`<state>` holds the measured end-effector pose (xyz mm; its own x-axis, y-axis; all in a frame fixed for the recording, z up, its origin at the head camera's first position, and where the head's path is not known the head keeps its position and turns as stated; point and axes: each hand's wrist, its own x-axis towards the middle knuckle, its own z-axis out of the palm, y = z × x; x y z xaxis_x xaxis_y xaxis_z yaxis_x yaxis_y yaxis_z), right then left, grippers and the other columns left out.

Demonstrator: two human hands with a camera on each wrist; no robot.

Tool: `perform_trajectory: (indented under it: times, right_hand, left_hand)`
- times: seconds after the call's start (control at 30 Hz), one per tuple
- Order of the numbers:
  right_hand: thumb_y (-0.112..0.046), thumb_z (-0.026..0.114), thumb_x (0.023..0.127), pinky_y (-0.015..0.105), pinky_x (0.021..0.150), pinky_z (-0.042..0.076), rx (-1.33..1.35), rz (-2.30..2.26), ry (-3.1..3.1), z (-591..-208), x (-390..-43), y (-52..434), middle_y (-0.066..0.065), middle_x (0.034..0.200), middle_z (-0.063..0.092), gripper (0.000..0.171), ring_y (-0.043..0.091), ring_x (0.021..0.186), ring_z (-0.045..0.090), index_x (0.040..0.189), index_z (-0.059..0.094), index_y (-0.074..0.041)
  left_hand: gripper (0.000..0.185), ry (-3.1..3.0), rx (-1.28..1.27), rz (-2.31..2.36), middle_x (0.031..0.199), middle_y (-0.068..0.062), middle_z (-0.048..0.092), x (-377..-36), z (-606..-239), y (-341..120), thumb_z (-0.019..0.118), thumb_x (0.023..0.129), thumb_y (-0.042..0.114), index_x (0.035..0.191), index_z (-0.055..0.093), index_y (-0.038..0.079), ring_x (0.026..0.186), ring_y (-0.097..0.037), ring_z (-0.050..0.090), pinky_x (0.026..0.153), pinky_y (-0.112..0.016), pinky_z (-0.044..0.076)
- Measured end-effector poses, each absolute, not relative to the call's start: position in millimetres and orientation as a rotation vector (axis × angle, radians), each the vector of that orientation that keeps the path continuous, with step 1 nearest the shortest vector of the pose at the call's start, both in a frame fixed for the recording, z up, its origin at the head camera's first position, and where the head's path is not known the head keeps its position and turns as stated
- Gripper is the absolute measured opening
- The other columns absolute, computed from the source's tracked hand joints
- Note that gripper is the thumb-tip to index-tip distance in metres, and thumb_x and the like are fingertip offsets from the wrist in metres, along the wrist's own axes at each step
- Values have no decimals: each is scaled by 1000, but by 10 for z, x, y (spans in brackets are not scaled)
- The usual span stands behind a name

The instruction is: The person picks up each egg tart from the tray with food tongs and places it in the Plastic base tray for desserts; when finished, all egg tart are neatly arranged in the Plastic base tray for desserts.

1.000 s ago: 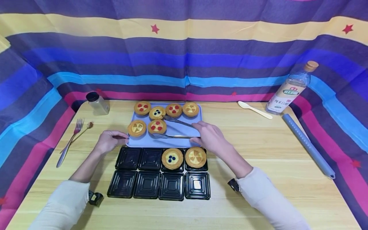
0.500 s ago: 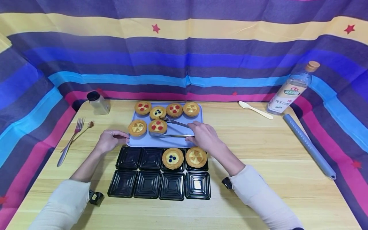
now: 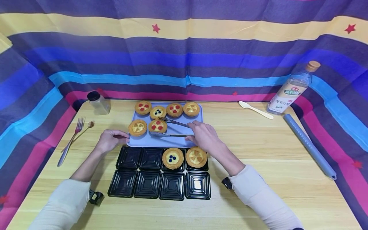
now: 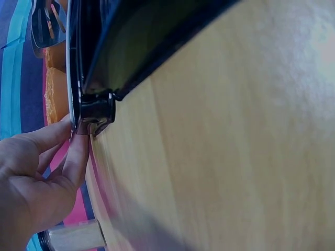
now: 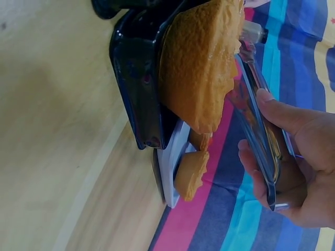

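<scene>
Clamps tongs (image 3: 173,135) in right grip (image 3: 205,136), pinches tray (image 3: 143,141) in left grip (image 3: 109,140), risks cracking front red-dotted tart (image 3: 157,126) by over-squeezing.

Pale wood-grain desk (image 3: 258,143) stands against wrinkled purple, blue, yellow and pink striped fabric (image 3: 244,60), printed with red stars (image 3: 156,28), covering back and both sides.

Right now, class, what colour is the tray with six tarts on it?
The tray is pale lavender-blue, clearest in the head view.
</scene>
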<state>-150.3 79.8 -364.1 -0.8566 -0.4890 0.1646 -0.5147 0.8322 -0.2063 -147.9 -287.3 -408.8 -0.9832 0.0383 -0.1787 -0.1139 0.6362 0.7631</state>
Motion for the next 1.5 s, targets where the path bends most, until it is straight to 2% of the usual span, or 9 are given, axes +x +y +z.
perform_trajectory:
  times: [0.27,0.97,1.07,1.2,1.5]
  right_hand:
    - [-35,76,79,36,67,55,796,366,-2883,-3671,-1478,819,7,97,68,51,23,79,66,119,63,-5]
    - [-35,74,81,40,80,56,882,473,-2797,-3489,-1204,1225,11,114,68,51,26,99,67,121,62,-5]
    - [-35,75,79,39,78,56,883,495,-2774,-3451,-1134,1309,10,113,69,52,25,96,68,121,62,-6]
    - [-36,76,77,38,73,57,886,504,-2742,-3400,-1029,1434,9,110,70,53,21,85,69,120,63,-6]
    - [-37,75,78,36,69,56,863,494,-2760,-3310,-789,1711,8,111,70,52,16,79,68,120,64,-8]
  left_hand:
    - [26,2681,-37,1290,94,-19,73,-1471,-4103,-2873,73,81,5,103,69,-7,70,4,62,66,-20,53]
    - [24,2686,-66,1254,98,-20,72,-1464,-4104,-2868,70,81,3,104,69,-6,73,3,60,67,-17,51]
    - [23,2688,-70,1246,99,-21,71,-1463,-4101,-2867,70,82,2,104,69,-6,73,3,60,67,-17,51]
    - [24,2683,-80,1245,99,-21,71,-1463,-4098,-2861,70,82,3,104,69,-6,73,3,60,67,-18,51]
    - [25,2699,-82,1225,100,-21,71,-1474,-4079,-2855,71,82,6,105,69,-5,73,2,60,68,-18,51]
